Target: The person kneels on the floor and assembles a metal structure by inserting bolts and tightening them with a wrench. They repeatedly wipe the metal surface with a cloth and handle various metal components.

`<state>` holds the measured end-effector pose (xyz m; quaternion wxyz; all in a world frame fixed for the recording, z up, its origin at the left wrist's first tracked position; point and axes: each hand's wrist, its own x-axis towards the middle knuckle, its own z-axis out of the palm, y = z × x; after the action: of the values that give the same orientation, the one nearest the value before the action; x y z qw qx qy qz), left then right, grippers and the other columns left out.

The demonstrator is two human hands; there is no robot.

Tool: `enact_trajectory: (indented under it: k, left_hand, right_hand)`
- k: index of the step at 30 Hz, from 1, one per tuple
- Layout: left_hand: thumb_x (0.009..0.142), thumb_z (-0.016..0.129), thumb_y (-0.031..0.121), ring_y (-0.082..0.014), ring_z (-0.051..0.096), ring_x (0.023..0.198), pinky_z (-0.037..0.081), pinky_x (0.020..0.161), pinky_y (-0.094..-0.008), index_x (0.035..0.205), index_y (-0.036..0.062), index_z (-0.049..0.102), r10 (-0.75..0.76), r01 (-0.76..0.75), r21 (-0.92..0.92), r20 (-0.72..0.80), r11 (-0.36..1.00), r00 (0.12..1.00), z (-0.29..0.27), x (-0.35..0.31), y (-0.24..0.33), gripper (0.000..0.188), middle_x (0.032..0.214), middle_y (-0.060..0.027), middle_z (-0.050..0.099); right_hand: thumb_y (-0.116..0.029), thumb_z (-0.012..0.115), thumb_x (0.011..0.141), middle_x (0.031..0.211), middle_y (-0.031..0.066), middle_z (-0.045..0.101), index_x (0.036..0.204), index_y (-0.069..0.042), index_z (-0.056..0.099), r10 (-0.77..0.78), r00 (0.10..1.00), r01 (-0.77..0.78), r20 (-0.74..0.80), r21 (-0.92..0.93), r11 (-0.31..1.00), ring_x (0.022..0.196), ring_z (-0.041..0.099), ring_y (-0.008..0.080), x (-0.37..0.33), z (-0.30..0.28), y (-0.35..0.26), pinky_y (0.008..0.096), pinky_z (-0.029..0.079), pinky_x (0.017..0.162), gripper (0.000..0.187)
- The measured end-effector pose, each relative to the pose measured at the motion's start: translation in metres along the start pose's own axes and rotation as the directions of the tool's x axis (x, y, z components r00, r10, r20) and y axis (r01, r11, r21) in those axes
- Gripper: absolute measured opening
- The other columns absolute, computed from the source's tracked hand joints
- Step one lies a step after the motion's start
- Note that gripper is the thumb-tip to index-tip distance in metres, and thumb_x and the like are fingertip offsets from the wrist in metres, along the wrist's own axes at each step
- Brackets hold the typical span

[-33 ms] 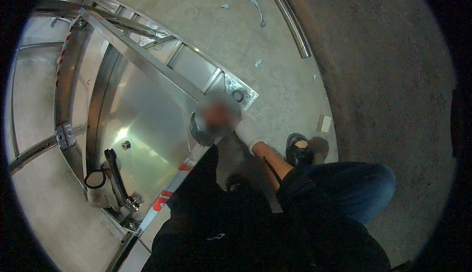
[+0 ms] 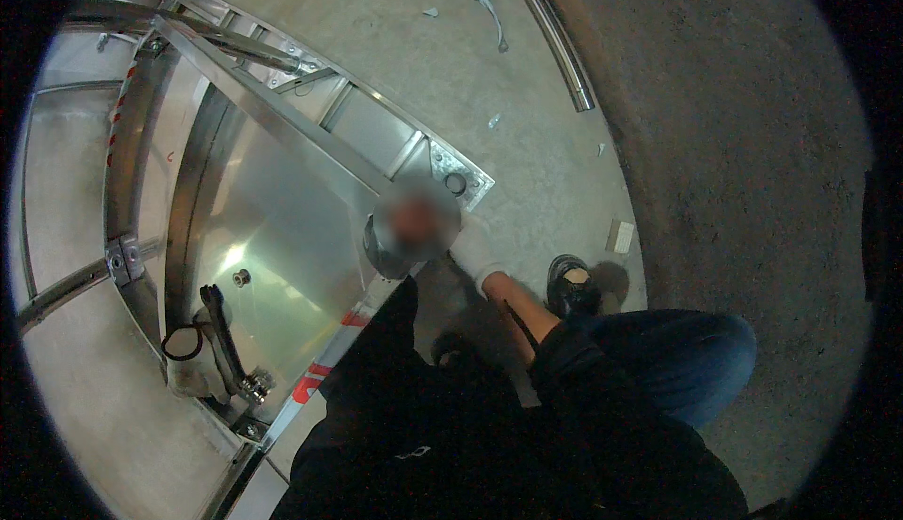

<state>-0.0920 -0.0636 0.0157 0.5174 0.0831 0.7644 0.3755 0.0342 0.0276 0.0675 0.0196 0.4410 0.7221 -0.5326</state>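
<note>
My right hand [image 2: 475, 249], in a white glove, reaches up to the near corner of a shiny metal panel [image 2: 292, 228]. Its fingers run into a blurred round patch, so what they hold, if anything, is hidden. The black left sleeve [image 2: 381, 327] ends at the same patch, and my left hand cannot be made out there. A dark grey rounded surface [image 2: 378, 249] shows at the patch's left edge. On the panel lie a dark wrench [image 2: 221, 332], a pale glove [image 2: 196, 376] with a dark cuff, a nut [image 2: 241, 278] and small metal fasteners [image 2: 256, 388].
A ladder-like metal frame [image 2: 372, 111] lies beyond the panel. Metal posts [image 2: 71, 290] stand at the left. One metal tube [image 2: 555, 36] lies along the floor's dark edge. Small scraps [image 2: 489, 22] and an off-white block [image 2: 619, 236] are on the concrete, near my shoe [image 2: 569, 294].
</note>
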Motion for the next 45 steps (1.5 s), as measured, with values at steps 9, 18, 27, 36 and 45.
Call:
enact_trajectory:
  k: [9,18,27,36,45]
  left_hand:
    - [0.076,0.072,0.021,-0.0130,0.055,0.059,0.045,0.050,-0.0264,0.079,0.0040,0.062,-0.027,0.033,-0.191,0.031,0.981,0.999,-0.005,0.010,-0.017,0.020,0.071,-0.0028,0.060]
    - [0.075,0.073,0.025,-0.0144,0.059,0.060,0.051,0.053,-0.0289,0.087,0.0014,0.062,-0.089,0.095,-0.126,0.051,0.987,0.995,-0.004,0.004,-0.003,0.029,0.075,-0.0060,0.063]
    - [0.076,0.072,0.024,-0.0146,0.061,0.062,0.052,0.054,-0.0274,0.090,0.0025,0.060,0.010,-0.007,-0.051,0.050,0.999,0.999,-0.013,0.024,-0.033,0.028,0.078,-0.0062,0.063]
    - [0.076,0.073,0.022,-0.0147,0.060,0.061,0.049,0.050,-0.0278,0.081,0.0049,0.056,-0.052,0.052,-0.050,0.004,0.997,0.999,0.004,0.010,-0.006,0.024,0.073,-0.0046,0.060]
    - [0.074,0.074,0.020,-0.0124,0.056,0.061,0.046,0.052,-0.0275,0.084,0.0037,0.061,0.150,-0.162,-0.099,-0.124,0.982,0.981,-0.001,0.017,-0.041,0.023,0.071,-0.0017,0.060]
  right_hand:
    - [-0.022,0.053,0.084,0.090,0.0210,0.062,0.094,-0.005,0.058,-0.092,0.993,0.107,0.078,-0.224,0.969,0.088,0.057,0.0398,0.004,0.013,0.010,0.0489,0.045,0.076,0.020]
    - [-0.024,0.051,0.085,0.082,0.0188,0.062,0.091,-0.006,0.057,-0.116,0.989,0.143,0.092,-0.399,0.906,0.081,0.060,0.0391,-0.006,-0.003,-0.005,0.0504,0.046,0.069,0.019]
    - [-0.023,0.051,0.084,0.081,0.0188,0.062,0.092,-0.007,0.057,-0.172,0.947,0.283,0.271,-0.450,0.847,0.081,0.060,0.0375,-0.002,-0.031,-0.023,0.0481,0.046,0.067,0.019]
    - [-0.023,0.054,0.083,0.093,0.0211,0.062,0.102,-0.006,0.058,-0.144,0.982,0.151,0.123,-0.057,0.987,0.090,0.059,0.0382,-0.008,-0.033,0.001,0.0447,0.046,0.076,0.026]
    - [-0.023,0.057,0.082,0.100,0.0211,0.062,0.108,-0.003,0.059,-0.048,0.997,0.038,0.056,0.173,0.984,0.093,0.060,0.0358,-0.016,-0.015,-0.003,0.0408,0.046,0.080,0.033]
